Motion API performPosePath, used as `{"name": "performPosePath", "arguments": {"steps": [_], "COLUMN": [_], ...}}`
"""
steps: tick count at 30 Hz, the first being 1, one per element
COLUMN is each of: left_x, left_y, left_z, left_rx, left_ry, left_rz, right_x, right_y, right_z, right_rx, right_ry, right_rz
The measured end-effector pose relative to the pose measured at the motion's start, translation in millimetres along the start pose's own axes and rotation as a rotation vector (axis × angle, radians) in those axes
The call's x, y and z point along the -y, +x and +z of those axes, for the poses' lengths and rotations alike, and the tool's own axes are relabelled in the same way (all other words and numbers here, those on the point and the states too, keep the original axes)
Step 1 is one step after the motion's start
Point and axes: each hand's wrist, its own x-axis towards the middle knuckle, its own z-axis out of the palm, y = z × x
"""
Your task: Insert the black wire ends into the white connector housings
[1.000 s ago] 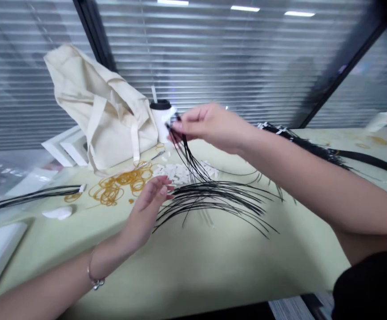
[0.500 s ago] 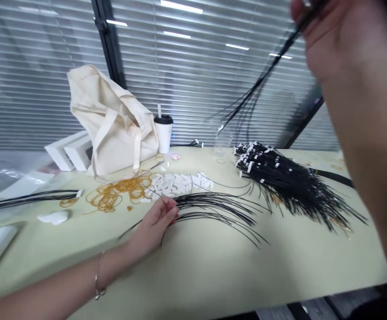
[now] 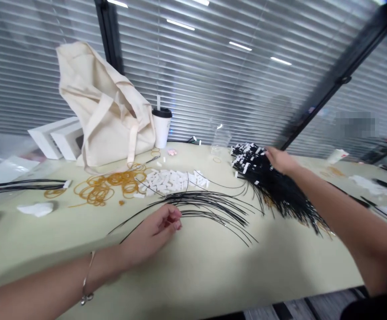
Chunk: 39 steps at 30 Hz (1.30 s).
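My left hand (image 3: 162, 226) is low over the table, fingers loosely curled and the thumb slightly apart, with nothing visible held. Loose black wires (image 3: 213, 205) lie fanned out just beyond it, some passing behind the fingers. Over at the right, my right hand (image 3: 279, 161) is at the upper part of a thick pile of black cables (image 3: 276, 186) with white connectors at one end. Its fingers close around cables there, though the pile partly hides the fingertips. A heap of small white connector housings (image 3: 170, 180) sits behind the loose wires.
Tangled yellow rubber bands (image 3: 113, 183) lie left of the white heap. Behind them stand a cream cloth bag (image 3: 110, 120), a white cup with a black lid (image 3: 162, 129) and white boxes (image 3: 51, 138). A clear plastic container (image 3: 220, 138) stands near the blinds.
My right hand has come down from the upper right, with the cables it held, onto the pile. My left hand has loosened its pinch at the loose wires. The view has shifted right.
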Motion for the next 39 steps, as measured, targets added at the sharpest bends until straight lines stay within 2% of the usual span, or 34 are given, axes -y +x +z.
{"name": "performPosePath", "arguments": {"steps": [2,5,9,11,14,18,20,22,25,28,32,35,39], "left_x": [-0.4,-1.3,-1.7,-2.2,-5.6,-10.9,-10.9,-9.4,-7.5,-7.0,-4.4,-0.7,2.3], "left_y": [-1.6,-3.1,-4.1,-5.9,-10.3,-13.6,-13.2,-12.8,-13.7,-15.3,-14.5,-12.6,-11.5], "left_z": [1.0,2.7,2.2,1.2,0.4,1.5,2.3,3.3,5.1,6.0,5.1,5.1,7.0], "left_rx": [0.009,0.035,0.090,0.115,0.180,0.297,0.329,0.346,0.327,0.294,0.264,0.258,0.330], "left_ry": [0.039,0.095,0.175,0.239,0.372,0.509,0.560,0.615,0.659,0.663,0.643,0.637,0.721], "left_rz": [0.015,0.058,0.119,0.154,0.214,0.349,0.453,0.553,0.668,0.700,0.696,0.704,0.689], "right_x": [7.8,38.6,94.2,113.2,121.8,124.4,137.9,161.1,201.0,229.1,243.8,249.6,259.1], "right_y": [-5.3,-17.7,-51.9,-69.0,-82.8,-84.7,-89.5,-100.9,-118.8,-116.0,-88.9,-81.1,-89.1], "right_z": [30.8,63.2,94.3,103.1,98.4,56.0,32.4,19.7,29.4,59.0,85.7,86.8,82.0], "right_rx": [0.016,0.086,0.334,0.371,0.325,0.234,0.266,0.368,0.483,0.449,0.419,0.452,0.440], "right_ry": [0.021,0.079,0.176,0.195,0.205,0.256,0.300,0.335,0.384,0.421,0.380,0.330,0.293], "right_rz": [-0.031,-0.145,-0.376,-0.399,-0.339,-0.286,-0.359,-0.484,-0.643,-0.679,-0.664,-0.704,-0.722]}}
